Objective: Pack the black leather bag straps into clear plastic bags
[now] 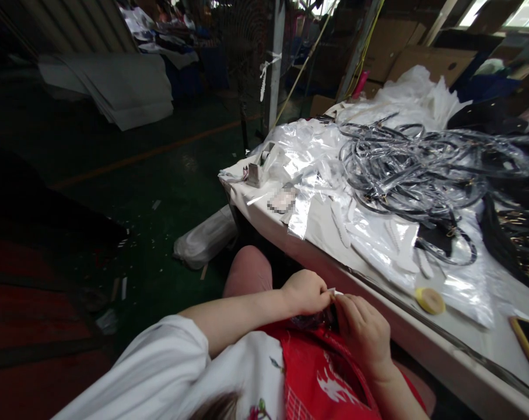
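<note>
Above my lap, my left hand (307, 293) and my right hand (365, 328) meet with bent, closed fingers. A small white slip (336, 292) shows between their fingertips, and both pinch it. What it is made of I cannot make out. Just beneath the hands lies a dark item in clear plastic (308, 321), mostly hidden by my fingers, against the red apron (321, 373). On the white table (273, 233) beside me, black straps in clear plastic (404, 163) form a tangled heap.
Clear plastic bags (378, 239) spread over the table, near a yellow tape roll (430, 300) and a small metal dispenser (258, 174). Black straps with gold clasps (522, 233) lie at the right. A plastic-wrapped bundle (205, 236) rests on the green floor by the table's corner.
</note>
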A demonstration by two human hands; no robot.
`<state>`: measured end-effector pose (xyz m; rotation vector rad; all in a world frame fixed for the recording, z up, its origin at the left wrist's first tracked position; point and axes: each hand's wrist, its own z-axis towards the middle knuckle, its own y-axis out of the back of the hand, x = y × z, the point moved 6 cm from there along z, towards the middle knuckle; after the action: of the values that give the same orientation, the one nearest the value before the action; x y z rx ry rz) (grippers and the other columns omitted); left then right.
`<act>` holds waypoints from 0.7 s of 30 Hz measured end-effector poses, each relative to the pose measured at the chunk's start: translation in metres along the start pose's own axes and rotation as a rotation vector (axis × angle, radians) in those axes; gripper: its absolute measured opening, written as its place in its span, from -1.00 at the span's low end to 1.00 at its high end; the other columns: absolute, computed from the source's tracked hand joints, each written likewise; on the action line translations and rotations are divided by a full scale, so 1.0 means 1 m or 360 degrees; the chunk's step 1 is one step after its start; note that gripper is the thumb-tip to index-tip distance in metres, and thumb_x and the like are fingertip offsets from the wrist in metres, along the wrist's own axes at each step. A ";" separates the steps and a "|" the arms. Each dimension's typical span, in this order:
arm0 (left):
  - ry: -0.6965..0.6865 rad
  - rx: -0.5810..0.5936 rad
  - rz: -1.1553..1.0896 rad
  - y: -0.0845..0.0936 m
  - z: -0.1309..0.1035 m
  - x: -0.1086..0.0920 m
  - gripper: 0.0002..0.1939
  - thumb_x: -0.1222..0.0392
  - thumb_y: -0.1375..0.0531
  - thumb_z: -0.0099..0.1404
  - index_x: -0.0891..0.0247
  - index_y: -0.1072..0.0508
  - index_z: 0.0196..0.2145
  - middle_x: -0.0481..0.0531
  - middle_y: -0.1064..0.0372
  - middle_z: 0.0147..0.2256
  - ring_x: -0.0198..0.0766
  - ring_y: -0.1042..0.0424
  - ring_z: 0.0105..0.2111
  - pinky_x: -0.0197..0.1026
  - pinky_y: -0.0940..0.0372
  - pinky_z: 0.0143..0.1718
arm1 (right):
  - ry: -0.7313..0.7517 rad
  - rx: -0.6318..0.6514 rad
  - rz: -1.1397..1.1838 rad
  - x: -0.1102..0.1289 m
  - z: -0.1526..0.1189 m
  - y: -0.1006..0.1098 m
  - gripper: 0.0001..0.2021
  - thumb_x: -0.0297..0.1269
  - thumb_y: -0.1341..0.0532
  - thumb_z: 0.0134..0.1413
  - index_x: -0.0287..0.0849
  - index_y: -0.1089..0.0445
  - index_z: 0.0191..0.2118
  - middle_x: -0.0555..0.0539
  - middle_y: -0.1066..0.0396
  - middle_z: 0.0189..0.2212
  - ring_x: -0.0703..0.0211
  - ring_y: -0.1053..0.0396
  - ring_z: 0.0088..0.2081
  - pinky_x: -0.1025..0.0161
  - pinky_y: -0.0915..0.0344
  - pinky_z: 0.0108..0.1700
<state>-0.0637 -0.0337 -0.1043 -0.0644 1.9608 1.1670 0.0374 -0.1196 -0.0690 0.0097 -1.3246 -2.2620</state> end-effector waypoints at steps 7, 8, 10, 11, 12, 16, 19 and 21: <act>0.0034 -0.0101 -0.0203 0.002 -0.003 0.001 -0.52 -0.06 -0.10 0.34 0.30 -0.64 -0.49 0.09 -0.51 -0.54 -0.33 -0.34 -0.57 -0.23 0.06 -0.55 | -0.1023 0.0049 0.0860 -0.043 -0.012 -0.007 -0.73 -0.09 -0.22 0.22 -0.14 -0.48 -0.09 -0.14 -0.57 -0.24 0.03 -0.52 -0.26 0.18 -0.43 -0.22; 0.0023 -0.0103 -0.0184 0.003 -0.004 0.000 -0.52 -0.07 -0.10 0.33 0.30 -0.64 -0.49 0.09 -0.51 -0.55 -0.33 -0.33 -0.58 -0.24 0.06 -0.55 | -0.1129 0.0152 0.1021 -0.046 -0.013 -0.014 -0.69 -0.05 -0.22 0.20 -0.15 -0.49 -0.09 -0.15 -0.57 -0.23 0.00 -0.52 -0.24 0.17 -0.44 -0.20; -0.0024 -0.0093 -0.0132 0.005 -0.003 -0.003 -0.55 -0.04 -0.12 0.33 0.31 -0.63 -0.48 0.09 -0.51 -0.53 -0.33 -0.33 -0.58 -0.25 0.04 -0.54 | -0.1234 0.0325 0.1276 -0.046 -0.016 -0.026 -0.68 0.00 -0.23 0.18 -0.15 -0.53 -0.17 -0.14 -0.58 -0.28 0.00 -0.51 -0.26 0.17 -0.44 -0.21; -0.0072 -0.0078 -0.0115 0.006 -0.003 -0.005 -0.56 -0.02 -0.11 0.33 0.31 -0.63 -0.48 0.09 -0.51 -0.53 -0.33 -0.33 -0.57 -0.25 0.03 -0.54 | -0.1270 0.0338 0.1346 -0.046 -0.017 -0.030 -0.68 0.01 -0.23 0.17 -0.15 -0.55 -0.22 -0.13 -0.58 -0.32 0.01 -0.50 -0.28 0.18 -0.44 -0.22; -0.0138 -0.0050 -0.0108 0.007 -0.003 -0.009 -0.57 0.00 -0.11 0.35 0.31 -0.62 -0.48 0.08 -0.51 -0.52 -0.34 -0.33 -0.56 -0.26 0.02 -0.53 | -0.1302 0.0303 0.1382 -0.048 -0.019 -0.031 -0.67 0.02 -0.24 0.16 -0.16 -0.55 -0.25 -0.12 -0.57 -0.35 0.02 -0.50 -0.30 0.19 -0.43 -0.24; -0.0378 0.0033 -0.0141 0.005 -0.004 -0.023 -0.60 0.11 -0.04 0.41 0.32 -0.54 -0.46 0.04 -0.47 -0.51 -0.32 -0.35 -0.51 -0.28 -0.07 -0.48 | -0.1372 0.0070 0.1340 -0.056 -0.026 -0.025 -0.67 0.03 -0.26 0.13 -0.17 -0.53 -0.32 -0.08 -0.53 -0.42 0.06 -0.46 -0.37 0.24 -0.40 -0.31; -0.0212 -0.0128 -0.0282 0.003 0.004 -0.016 -0.69 0.17 0.04 0.46 0.34 -0.45 -0.24 0.07 -0.45 -0.40 -0.25 -0.39 -0.40 -0.26 -0.20 -0.34 | -0.1363 -0.0199 0.1044 -0.061 -0.025 -0.003 -0.70 0.00 -0.25 0.16 -0.17 -0.51 -0.32 -0.04 -0.48 -0.49 0.11 -0.41 -0.45 0.26 -0.34 -0.41; -0.0004 -0.0194 -0.0373 -0.004 0.013 -0.004 -0.74 0.22 0.06 0.46 0.34 -0.39 -0.19 0.10 -0.44 -0.34 -0.22 -0.40 -0.32 -0.22 -0.24 -0.22 | -0.1195 -0.0403 0.0722 -0.055 -0.016 0.022 -0.75 -0.07 -0.24 0.19 -0.15 -0.50 -0.34 -0.03 -0.47 -0.51 0.12 -0.39 -0.47 0.24 -0.32 -0.40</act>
<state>-0.0509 -0.0272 -0.1069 -0.3471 1.8224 1.1279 0.0984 -0.1175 -0.0729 -1.1990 -1.1796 -2.0649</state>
